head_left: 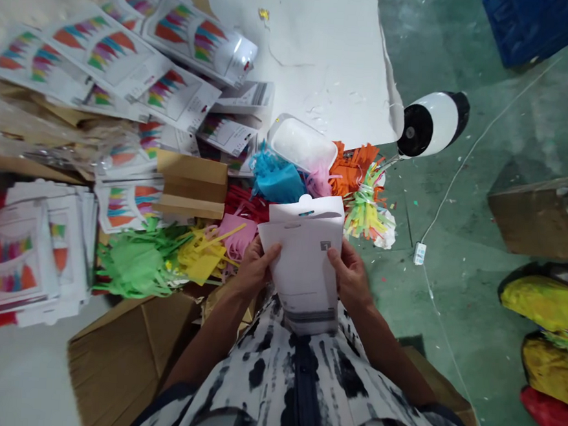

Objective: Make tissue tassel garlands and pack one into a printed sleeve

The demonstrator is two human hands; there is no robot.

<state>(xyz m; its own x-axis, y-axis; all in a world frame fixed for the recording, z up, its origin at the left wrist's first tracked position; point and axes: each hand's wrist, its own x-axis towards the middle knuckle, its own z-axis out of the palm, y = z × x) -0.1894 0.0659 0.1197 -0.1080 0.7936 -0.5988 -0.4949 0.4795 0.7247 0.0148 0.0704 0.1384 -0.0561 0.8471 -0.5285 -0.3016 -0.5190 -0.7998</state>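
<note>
In front of my body I hold a white printed packaging card [304, 266] with a hang hole at its top edge; a second white layer shows behind it. My left hand [256, 263] grips its left edge, thumb on the face. On the right edge my right hand [352, 270] does the same. Just beyond the card lie fringed tissue paper bundles: blue [279, 177], orange [355, 166], green [139, 261] and yellow [203, 253]. A multicoloured tassel [367, 206] hangs near the table corner. What is between the card's layers is hidden.
Printed garland packages [115, 52] are heaped at the upper left, with a stack of cards [38, 254] below. A white tray [303, 143] sits beside the tissue. On the right are a black-and-white cylinder [436, 125], a cable with a small white box [420, 254] and a cardboard box [541, 215].
</note>
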